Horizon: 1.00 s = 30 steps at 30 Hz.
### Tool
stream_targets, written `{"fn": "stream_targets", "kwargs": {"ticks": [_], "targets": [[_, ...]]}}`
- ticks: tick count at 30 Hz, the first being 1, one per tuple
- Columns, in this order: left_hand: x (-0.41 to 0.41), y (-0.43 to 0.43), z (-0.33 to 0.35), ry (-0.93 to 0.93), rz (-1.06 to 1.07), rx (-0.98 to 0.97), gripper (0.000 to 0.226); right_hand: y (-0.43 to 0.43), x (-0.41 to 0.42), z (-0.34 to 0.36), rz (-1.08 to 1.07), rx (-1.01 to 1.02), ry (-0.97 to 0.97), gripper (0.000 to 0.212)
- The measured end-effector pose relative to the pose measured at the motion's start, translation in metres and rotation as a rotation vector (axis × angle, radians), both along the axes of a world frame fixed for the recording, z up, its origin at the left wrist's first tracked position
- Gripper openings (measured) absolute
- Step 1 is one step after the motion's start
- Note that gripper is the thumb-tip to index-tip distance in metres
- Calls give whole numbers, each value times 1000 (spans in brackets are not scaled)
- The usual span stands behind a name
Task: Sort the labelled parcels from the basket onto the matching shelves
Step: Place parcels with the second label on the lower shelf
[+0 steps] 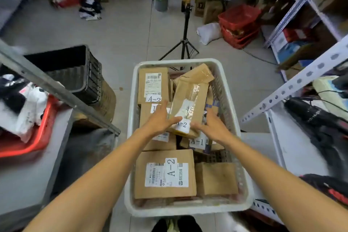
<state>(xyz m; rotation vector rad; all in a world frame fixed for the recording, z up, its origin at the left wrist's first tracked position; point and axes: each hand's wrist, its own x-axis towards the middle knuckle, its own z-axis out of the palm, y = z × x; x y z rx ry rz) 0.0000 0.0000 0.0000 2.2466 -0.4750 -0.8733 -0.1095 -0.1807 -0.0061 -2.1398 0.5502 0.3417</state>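
Observation:
A white plastic basket (130, 137) stands on the floor in front of me, filled with several brown cardboard parcels. A long taped parcel (190, 98) lies tilted on top in the middle; its white tag reads "-2", with the first character hidden. My left hand (160, 120) touches its left side with straight fingers, the thumb lying by the tag. My right hand (212, 124) touches its right lower edge, fingers spread. Other parcels read A-2 (163, 173) at the near left, A-2 (153, 84) at the far left, and A-1 (196, 142) under the long one. A plain box (216, 178) sits near right.
A white perforated shelf frame (293, 84) rises on the right, with a black tool (316, 117) on its shelf. On the left are a grey metal rail (56, 88), a black crate (82, 73) and a red basket (37, 137). A tripod (185, 43) stands just beyond the basket.

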Motion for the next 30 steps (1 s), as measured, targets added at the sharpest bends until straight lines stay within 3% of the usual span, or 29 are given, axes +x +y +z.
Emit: {"fn": "stream_targets", "kwargs": {"ticks": [6, 11, 17, 22, 30], "targets": [[-7, -3, -16, 162, 18, -162, 100, 15, 5, -7, -245, 323, -28, 100], [-7, 1, 1, 212, 194, -226, 108, 16, 15, 17, -272, 320, 60, 131], [-3, 10, 43, 163, 234, -369, 106, 24, 21, 59, -269, 339, -166, 106], [-5, 25, 69, 168, 220, -470, 103, 29, 18, 93, -200, 332, -231, 104], [-17, 48, 132, -38, 143, -243, 80, 26, -15, 136, -179, 300, -317, 105]]}}
